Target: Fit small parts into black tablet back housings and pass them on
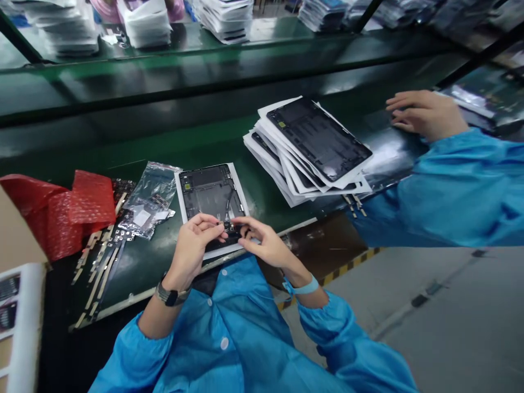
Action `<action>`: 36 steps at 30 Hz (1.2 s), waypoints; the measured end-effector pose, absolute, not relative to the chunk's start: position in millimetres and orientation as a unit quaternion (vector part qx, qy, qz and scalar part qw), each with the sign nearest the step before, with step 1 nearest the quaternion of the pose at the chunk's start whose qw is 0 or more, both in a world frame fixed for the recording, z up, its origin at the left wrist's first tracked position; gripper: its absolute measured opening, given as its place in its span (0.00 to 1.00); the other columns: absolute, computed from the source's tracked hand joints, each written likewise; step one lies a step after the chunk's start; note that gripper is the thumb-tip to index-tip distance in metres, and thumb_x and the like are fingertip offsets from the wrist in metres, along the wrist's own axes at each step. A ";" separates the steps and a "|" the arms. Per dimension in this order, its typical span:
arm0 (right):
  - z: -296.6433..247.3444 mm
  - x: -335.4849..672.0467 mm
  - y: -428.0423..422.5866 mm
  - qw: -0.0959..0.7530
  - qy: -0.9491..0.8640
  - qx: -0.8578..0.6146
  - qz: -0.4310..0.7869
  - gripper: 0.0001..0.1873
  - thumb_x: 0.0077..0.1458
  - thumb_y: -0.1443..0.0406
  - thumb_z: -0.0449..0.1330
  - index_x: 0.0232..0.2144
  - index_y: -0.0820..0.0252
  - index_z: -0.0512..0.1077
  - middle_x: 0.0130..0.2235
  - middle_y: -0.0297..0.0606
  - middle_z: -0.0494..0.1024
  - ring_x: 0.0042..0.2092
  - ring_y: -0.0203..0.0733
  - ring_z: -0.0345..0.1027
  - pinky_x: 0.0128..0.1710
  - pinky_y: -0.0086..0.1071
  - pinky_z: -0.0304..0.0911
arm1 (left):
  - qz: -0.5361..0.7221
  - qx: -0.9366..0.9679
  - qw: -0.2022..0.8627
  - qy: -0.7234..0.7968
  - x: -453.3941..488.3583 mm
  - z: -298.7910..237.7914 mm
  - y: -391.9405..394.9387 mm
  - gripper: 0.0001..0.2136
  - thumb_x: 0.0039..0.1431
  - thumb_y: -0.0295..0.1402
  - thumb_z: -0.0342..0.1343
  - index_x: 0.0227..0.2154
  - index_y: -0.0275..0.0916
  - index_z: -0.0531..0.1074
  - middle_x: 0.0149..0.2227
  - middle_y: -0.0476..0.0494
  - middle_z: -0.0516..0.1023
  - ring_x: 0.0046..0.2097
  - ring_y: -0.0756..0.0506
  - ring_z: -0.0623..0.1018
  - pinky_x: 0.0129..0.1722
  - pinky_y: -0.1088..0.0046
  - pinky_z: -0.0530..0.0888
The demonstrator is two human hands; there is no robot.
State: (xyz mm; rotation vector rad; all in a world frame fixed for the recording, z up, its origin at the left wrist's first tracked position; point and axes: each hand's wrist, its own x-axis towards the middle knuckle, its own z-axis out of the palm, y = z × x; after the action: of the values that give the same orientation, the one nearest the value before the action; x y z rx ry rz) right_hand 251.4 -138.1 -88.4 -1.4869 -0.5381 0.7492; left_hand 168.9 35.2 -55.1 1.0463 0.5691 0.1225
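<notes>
A black tablet back housing (207,188) lies on a white sheet (241,191) at the table's front edge. Over its near end, my left hand (198,237) pinches a small dark circuit board (227,226) between thumb and fingers. From the other side, my right hand (264,243) has its curled fingers at the same board, index fingertip at its right end. A thin dark flex strip (228,199) runs up inside the housing from near the board. Fingers cover part of the board and the housing's lower end.
Stacked housings with white sheets (319,142) stand to the right, and a co-worker's hand (429,114) is beyond them. Left lie red bubble wrap (92,202), a clear plastic bag (158,185) and several flex strips (100,273). A raised shelf (262,60) with paper-layered stacks crosses the back.
</notes>
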 end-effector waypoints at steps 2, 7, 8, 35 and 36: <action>-89.7 250.4 -132.0 0.653 -0.269 -0.593 0.388 0.25 0.54 0.56 0.69 0.51 0.59 0.73 0.38 0.38 0.76 0.37 0.38 0.69 0.39 0.32 0.67 | 0.052 0.493 0.829 0.260 171.1 -49.3 36.8 0.16 0.38 0.33 0.74 0.28 0.36 0.73 0.24 0.48 0.78 0.27 0.47 0.79 0.29 0.71 0.76; -96.1 250.4 -116.7 0.699 -0.234 -0.511 0.442 0.23 0.52 0.54 0.72 0.45 0.59 0.73 0.39 0.38 0.78 0.38 0.38 0.70 0.38 0.30 0.66 | 0.068 0.503 0.817 0.274 170.2 -43.9 42.9 0.15 0.37 0.32 0.73 0.27 0.36 0.74 0.24 0.47 0.78 0.26 0.47 0.79 0.30 0.72 0.77; -96.4 251.1 -117.0 0.694 -0.229 -0.518 0.444 0.23 0.51 0.54 0.72 0.44 0.60 0.73 0.38 0.38 0.78 0.37 0.37 0.69 0.37 0.30 0.65 | 0.073 0.511 0.810 0.277 169.0 -44.8 44.0 0.14 0.38 0.32 0.73 0.28 0.36 0.75 0.24 0.47 0.79 0.26 0.47 0.79 0.30 0.72 0.77; -84.9 279.8 -160.9 0.530 -0.208 -0.781 0.256 0.15 0.52 0.60 0.65 0.40 0.62 0.79 0.29 0.36 0.75 0.27 0.37 0.64 0.28 0.31 0.59 | 0.090 0.786 0.553 0.262 155.7 -95.5 22.6 0.05 0.46 0.25 0.64 0.24 0.43 0.80 0.25 0.49 0.76 0.29 0.46 0.73 0.33 0.70 0.66; -84.9 279.0 -160.7 0.520 -0.224 -0.790 0.236 0.13 0.53 0.60 0.64 0.39 0.61 0.80 0.30 0.37 0.76 0.28 0.38 0.66 0.29 0.31 0.61 | 0.092 0.787 0.552 0.259 155.9 -96.0 22.4 0.06 0.45 0.24 0.64 0.24 0.43 0.80 0.24 0.49 0.76 0.29 0.46 0.72 0.33 0.70 0.66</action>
State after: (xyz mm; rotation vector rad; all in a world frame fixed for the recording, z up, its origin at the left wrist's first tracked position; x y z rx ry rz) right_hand 279.0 -160.7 -84.9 -1.8928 -0.5364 0.5651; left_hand 155.9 22.4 -96.0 1.8617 0.6129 0.2187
